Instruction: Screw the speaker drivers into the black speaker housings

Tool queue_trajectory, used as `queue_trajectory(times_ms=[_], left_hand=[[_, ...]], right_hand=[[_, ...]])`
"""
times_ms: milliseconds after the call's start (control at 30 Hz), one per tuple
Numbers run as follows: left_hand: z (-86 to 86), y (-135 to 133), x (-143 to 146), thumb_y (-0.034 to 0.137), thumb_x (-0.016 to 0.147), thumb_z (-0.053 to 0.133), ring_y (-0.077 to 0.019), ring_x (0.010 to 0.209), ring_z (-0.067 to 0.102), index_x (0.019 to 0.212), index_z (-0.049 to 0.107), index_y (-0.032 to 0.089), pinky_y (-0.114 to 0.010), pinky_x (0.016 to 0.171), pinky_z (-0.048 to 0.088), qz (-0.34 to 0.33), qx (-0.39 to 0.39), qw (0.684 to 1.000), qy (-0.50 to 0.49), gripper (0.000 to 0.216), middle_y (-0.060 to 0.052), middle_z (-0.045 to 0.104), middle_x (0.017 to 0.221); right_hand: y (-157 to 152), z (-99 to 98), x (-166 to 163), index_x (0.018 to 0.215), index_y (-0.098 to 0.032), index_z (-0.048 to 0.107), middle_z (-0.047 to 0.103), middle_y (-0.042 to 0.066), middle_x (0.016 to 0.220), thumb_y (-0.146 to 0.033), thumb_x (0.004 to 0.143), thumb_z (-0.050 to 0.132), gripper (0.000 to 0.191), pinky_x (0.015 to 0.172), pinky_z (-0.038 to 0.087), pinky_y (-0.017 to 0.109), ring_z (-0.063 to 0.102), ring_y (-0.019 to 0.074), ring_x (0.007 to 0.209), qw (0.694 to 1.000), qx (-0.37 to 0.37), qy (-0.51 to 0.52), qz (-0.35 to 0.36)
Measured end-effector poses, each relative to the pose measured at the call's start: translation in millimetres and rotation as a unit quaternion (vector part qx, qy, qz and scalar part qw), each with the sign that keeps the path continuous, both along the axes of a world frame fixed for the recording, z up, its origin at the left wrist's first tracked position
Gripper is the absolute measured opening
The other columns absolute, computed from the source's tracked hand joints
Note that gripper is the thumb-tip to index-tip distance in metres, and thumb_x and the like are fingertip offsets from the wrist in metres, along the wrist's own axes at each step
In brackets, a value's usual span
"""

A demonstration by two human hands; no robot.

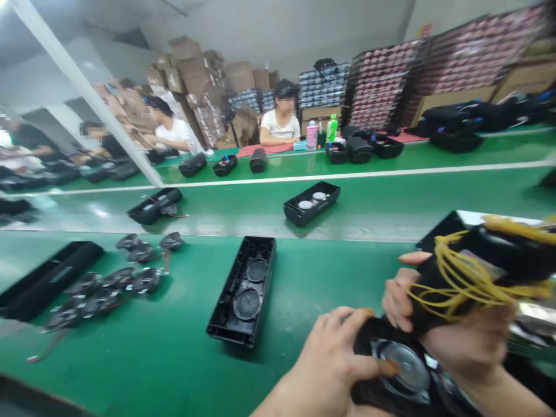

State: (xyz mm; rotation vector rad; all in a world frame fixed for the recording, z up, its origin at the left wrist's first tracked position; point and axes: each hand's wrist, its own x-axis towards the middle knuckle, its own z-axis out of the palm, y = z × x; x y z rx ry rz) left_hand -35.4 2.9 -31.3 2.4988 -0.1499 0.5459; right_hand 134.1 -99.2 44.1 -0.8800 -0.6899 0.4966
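My left hand (pixel 330 359) grips the edge of a black speaker housing (pixel 369 376) at lower right, its thumb lying on a round speaker driver (pixel 406 370) inside. Just above it, my right hand (pixel 471 341) is wrapped round a dark object (pixel 486 255) with loops of yellow wire (pixel 460 284) about it; its exact kind is unclear. On the green bench to the left lies another open black speaker housing (pixel 249 289), with two round grilled openings. Farther left are several loose speaker drivers (pixel 108 289) with thin leads.
A long black speaker case (pixel 52 278) lies at the left. Beyond the near bench, a housing with two pale drivers (pixel 310 202) and another housing (pixel 154 205) sit on the green line. A co-worker (pixel 280 121) sits opposite, near bottles (pixel 311 136). Stacked cartons (pixel 186 69) stand behind.
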Motion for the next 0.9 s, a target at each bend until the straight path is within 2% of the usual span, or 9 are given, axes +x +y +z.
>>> queue_trajectory(times_ms=[100,167,233,500,900], left_hand=[[7.1,-2,-4,0.048,0.078,0.092,-0.037,0.154,0.042,0.137,0.073,0.039,-0.058,0.124,0.044,-0.004,-0.02,0.999,0.034,0.062,-0.005,0.037,0.173],[12.5,-2,-6,0.04,0.078,0.093,-0.0375,0.156,0.04,0.137,0.073,0.038,-0.059,0.125,0.043,-0.009,-0.036,0.998,0.045,0.062,-0.006,0.036,0.173],[17.4,-2,-7,0.037,0.078,0.093,-0.0377,0.155,0.041,0.137,0.073,0.036,-0.059,0.125,0.042,-0.013,-0.043,0.998,0.047,0.062,-0.007,0.037,0.172],[21.1,-2,-8,0.038,0.081,0.091,-0.0393,0.152,0.043,0.135,0.074,0.035,-0.06,0.121,0.046,-0.01,-0.042,0.998,0.042,0.057,-0.009,0.039,0.171],[24.3,-2,-7,0.037,0.082,0.09,-0.0391,0.154,0.041,0.135,0.075,0.034,-0.059,0.123,0.044,-0.009,-0.05,0.998,0.048,0.055,-0.01,0.04,0.171]], right_hand=[[-5,8.0,3,0.12,-0.037,0.074,0.055,-0.002,0.066,-0.093,0.087,0.058,0.067,0.038,0.046,0.033,0.049,0.0168,0.042,0.998,-0.019,-0.05,0.024],[-7,9.8,4,0.125,-0.035,0.071,0.057,-0.002,0.067,-0.091,0.093,0.051,0.067,0.04,0.047,0.032,0.051,0.0173,0.044,0.997,-0.024,-0.072,0.031],[-8,11.2,3,0.125,-0.033,0.07,0.059,-0.002,0.067,-0.09,0.094,0.052,0.067,0.04,0.047,0.032,0.051,0.0174,0.043,0.996,-0.024,-0.084,0.025],[-3,19.6,-8,0.112,-0.031,0.076,0.058,-0.004,0.06,-0.099,0.078,0.065,0.077,0.034,0.043,0.029,0.045,0.0145,0.037,0.998,-0.021,-0.03,-0.048],[1,20.0,-10,0.108,-0.029,0.076,0.059,-0.003,0.058,-0.094,0.083,0.065,0.07,0.033,0.041,0.028,0.045,0.0152,0.036,0.998,-0.009,-0.039,-0.044]])
